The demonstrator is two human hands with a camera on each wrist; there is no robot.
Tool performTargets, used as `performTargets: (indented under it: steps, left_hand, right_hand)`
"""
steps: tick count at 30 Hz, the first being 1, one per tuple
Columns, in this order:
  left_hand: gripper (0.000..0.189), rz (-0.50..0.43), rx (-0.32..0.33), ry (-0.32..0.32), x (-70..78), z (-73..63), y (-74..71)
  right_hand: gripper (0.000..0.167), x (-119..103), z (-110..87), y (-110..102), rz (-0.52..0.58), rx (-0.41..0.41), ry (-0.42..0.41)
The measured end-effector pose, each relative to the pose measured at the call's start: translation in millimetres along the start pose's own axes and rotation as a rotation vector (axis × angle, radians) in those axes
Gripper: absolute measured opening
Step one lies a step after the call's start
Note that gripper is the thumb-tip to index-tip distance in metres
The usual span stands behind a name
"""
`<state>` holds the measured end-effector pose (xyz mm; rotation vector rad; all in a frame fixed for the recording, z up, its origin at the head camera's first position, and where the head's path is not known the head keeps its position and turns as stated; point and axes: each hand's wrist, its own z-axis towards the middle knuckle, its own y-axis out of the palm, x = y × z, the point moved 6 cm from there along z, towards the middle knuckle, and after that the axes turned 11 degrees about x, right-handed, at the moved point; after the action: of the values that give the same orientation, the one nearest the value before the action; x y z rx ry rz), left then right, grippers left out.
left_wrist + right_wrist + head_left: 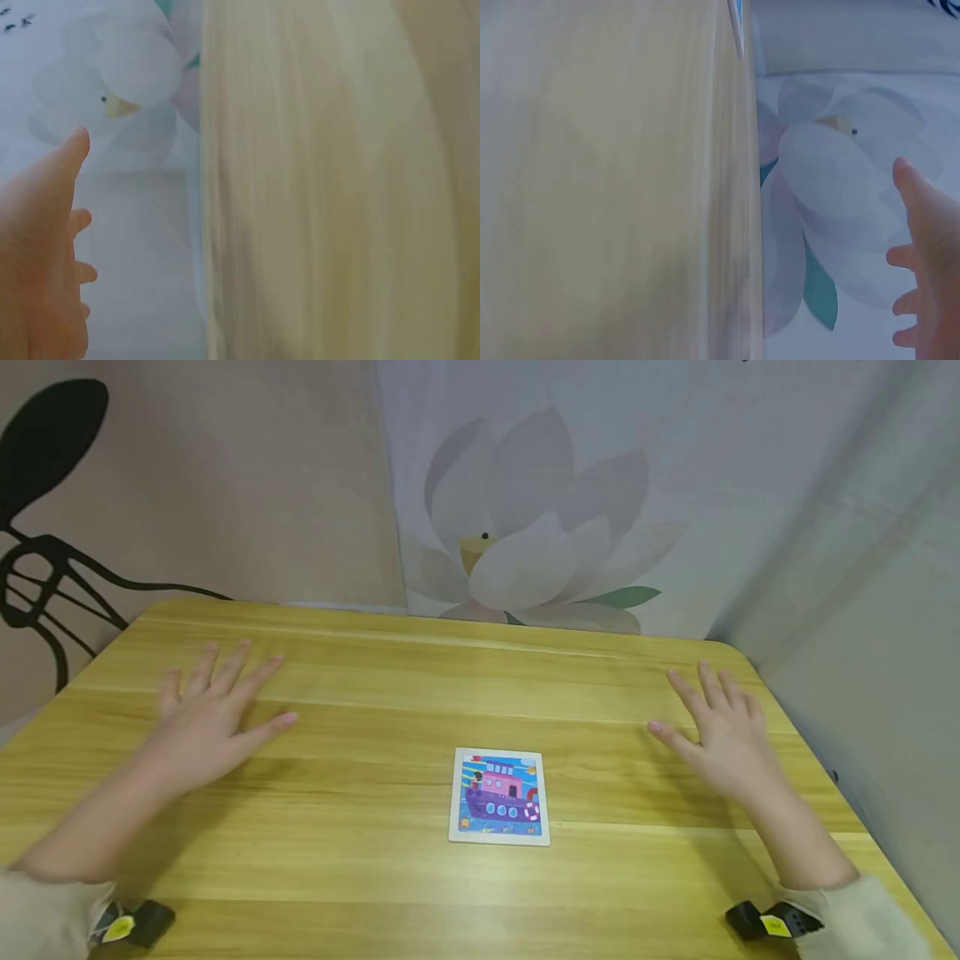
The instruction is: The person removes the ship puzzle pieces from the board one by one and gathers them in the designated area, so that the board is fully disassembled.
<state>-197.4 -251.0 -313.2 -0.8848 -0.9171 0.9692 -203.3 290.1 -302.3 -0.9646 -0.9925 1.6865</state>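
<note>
A small square picture puzzle (500, 797) with a white frame lies flat near the middle of the wooden table; it shows a pink and purple boat on blue water. My left hand (206, 731) hovers over the table to its left, fingers spread and holding nothing. To the right of the picture, my right hand (723, 739) is also raised above the table with spread fingers and nothing in it. Only an edge of the puzzle (737, 30) shows at the top of the right wrist view. The left wrist view has the left hand (41, 255) at its left side.
The wooden table (360, 877) reaches back to a curtain (525, 527) printed with a pale flower. A black decorative shape (48, 443) appears at the far left. Black wrist devices (135, 927) sit at both sleeves. Pale fabric (862, 610) hangs along the right edge.
</note>
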Motion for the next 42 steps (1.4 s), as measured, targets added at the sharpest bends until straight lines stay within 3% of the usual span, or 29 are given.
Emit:
performTargets:
  steps: [8,13,19,29,35,42]
  left_hand:
    - [0.076,-0.174,0.012,0.046,35.7,2.7,14.3]
    - [0.078,-0.277,0.024,0.069,55.8,2.2,23.8]
    - [0.082,-0.367,-0.006,0.097,76.9,1.6,40.1]
    - [0.092,-0.436,-0.072,0.12,107.9,-0.5,65.7]
    - [0.095,-0.46,-0.114,0.14,122.1,-3.6,79.4]
    - [0.1,-0.459,-0.139,0.166,136.4,-3.3,88.9]
  right_hand:
    - [0.07,-38.7,-6.4,-1.5,0.175,0.139,-0.064]
    - [0.063,-60.8,-7.7,2.0,0.273,0.18,-0.086]
    - [0.059,-85.6,-7.5,11.6,0.356,0.17,-0.109]
    - [0.053,-119.0,-5.9,25.6,0.491,0.156,-0.178]
    - [0.051,-135.6,-4.8,35.4,0.544,0.115,-0.196]
    - [0.05,-151.1,-2.3,47.7,0.59,0.032,-0.161]
